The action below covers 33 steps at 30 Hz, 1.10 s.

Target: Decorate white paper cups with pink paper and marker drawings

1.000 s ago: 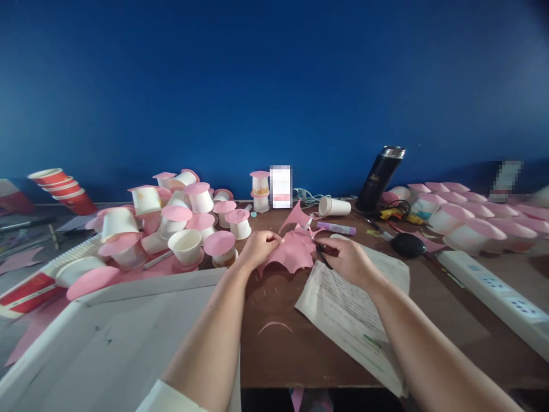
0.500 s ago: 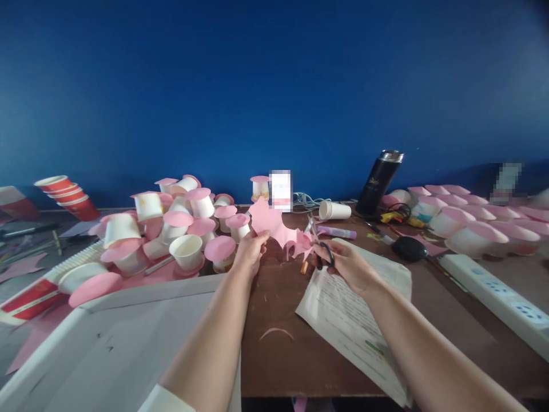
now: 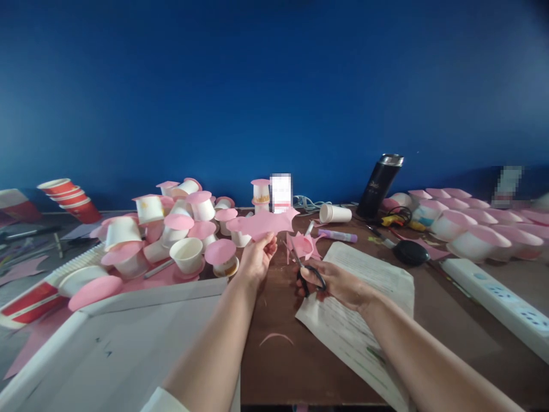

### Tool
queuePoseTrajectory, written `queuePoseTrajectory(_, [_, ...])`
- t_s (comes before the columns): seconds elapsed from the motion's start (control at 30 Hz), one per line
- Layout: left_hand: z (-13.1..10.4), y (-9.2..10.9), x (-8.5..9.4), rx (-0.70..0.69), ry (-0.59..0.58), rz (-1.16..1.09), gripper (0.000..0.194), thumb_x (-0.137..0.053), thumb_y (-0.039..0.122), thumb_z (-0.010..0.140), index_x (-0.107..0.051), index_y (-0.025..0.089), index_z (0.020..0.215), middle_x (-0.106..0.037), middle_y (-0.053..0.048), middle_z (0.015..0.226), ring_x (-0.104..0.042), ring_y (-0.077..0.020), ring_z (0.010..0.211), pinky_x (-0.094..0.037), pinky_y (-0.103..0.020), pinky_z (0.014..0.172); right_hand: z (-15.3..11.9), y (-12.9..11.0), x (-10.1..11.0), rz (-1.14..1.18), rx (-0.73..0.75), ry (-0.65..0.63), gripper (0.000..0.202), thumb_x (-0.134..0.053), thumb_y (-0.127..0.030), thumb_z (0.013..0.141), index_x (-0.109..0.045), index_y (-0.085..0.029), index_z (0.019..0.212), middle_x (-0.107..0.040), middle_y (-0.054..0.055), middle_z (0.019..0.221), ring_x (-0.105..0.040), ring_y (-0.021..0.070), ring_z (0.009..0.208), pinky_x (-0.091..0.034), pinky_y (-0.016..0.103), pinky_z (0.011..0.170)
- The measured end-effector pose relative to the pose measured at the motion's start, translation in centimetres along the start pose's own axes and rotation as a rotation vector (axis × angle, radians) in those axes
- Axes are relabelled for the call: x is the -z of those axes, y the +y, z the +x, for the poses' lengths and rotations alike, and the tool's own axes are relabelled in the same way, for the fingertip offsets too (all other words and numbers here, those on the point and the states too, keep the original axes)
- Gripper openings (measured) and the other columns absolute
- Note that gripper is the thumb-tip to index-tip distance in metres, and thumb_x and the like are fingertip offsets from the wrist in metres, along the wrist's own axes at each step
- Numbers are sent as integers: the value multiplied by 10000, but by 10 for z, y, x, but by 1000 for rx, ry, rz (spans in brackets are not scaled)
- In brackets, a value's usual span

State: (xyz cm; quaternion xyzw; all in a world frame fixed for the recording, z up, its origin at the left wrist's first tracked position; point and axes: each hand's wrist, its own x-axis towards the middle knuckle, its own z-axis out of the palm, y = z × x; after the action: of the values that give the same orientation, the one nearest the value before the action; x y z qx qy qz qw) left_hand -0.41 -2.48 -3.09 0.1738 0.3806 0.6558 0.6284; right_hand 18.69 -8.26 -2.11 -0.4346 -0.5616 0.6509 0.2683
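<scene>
The wall (image 3: 274,86) is displaying deep blue and the table (image 3: 309,375) dark brown, while the paper (image 3: 268,223) and discs (image 3: 220,252) are showing plain pink, the latter contrasting with white cups (image 3: 186,254). The scissors (image 3: 297,256) are presenting black loops; the sheet (image 3: 338,315) is bearing rows of dark print and green marks on off-white; and the stack (image 3: 71,197) is exhibiting red with white bands. The bottle (image 3: 376,186) is combining black with a silver top, the tube (image 3: 338,235) is showing purple with a pale section, and the power strip (image 3: 484,286) is presenting white with a pale blue panel.
</scene>
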Motion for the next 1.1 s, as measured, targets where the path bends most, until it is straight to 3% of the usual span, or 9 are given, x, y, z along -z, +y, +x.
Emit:
queuePoseTrajectory(0.13, [-3,-8,-2,12,-44,106,338,-892,150,568,-630,157,781,-634,38,696,-544,-32,585,-418,-154,558,7,4,-2,-33,90,115,509,-681,-701,778,-651,-214,925,-678,27,777,-607,145,675,-358,211,492])
queuePoseTrajectory(0.33, [-6,-12,-1,62,-98,234,465,-954,289,438,-615,147,723,-603,31,653,-510,-50,576,-376,-174,535,8,0,-6,14,166,240,562,-702,-710,745,-659,-210,998,-631,3,738,-554,137,643,-318,238,504])
queuePoseTrajectory(0.53, [-10,-13,-3,63,-222,354,429,-926,382,467,-643,138,678,-544,32,570,-450,-65,510,-325,-219,502,8,-4,-9,15,233,330,572,-713,-711,723,-681,-197,971,-617,5,750,-531,131,637,-337,252,522])
queuePoseTrajectory(0.7, [-12,-15,-4,31,-317,415,446,-895,472,498,-586,152,529,-492,28,492,-413,-80,487,-321,-255,514,14,0,-6,42,259,390,521,-741,-671,718,-695,-188,909,-604,-4,683,-526,127,593,-364,267,536])
queuePoseTrajectory(0.87, [-7,-15,1,19,-302,442,445,-895,464,503,-574,156,537,-474,42,487,-390,-68,478,-288,-246,514,18,3,-3,-1,297,432,475,-771,-642,688,-646,-194,784,-534,-26,604,-470,118,535,-307,276,512])
queuePoseTrajectory(1.1, [-1,-14,8,-14,-238,507,435,-896,459,536,-589,156,589,-515,29,520,-428,-77,486,-292,-246,504,19,5,4,111,223,538,497,-763,-665,684,-603,-207,789,-551,-27,574,-364,91,475,-197,261,469])
